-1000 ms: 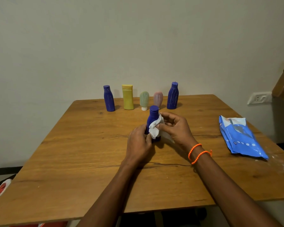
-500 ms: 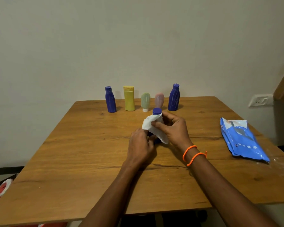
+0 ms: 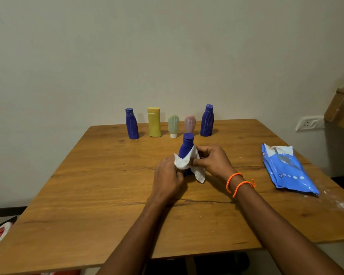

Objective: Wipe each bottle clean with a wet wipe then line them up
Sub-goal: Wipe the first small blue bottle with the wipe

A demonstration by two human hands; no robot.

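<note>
Blue bottle (image 3: 187, 146) is held upright on the table (image 3: 107, 195) by the left hand (image 3: 168, 176). White wet wipe (image 3: 188, 162) is pinched against it in the right hand's (image 3: 212, 160) grip.

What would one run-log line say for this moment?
step: wiping | left hand: holds blue bottle | right hand: rubs wet wipe | row: five bottles
</note>
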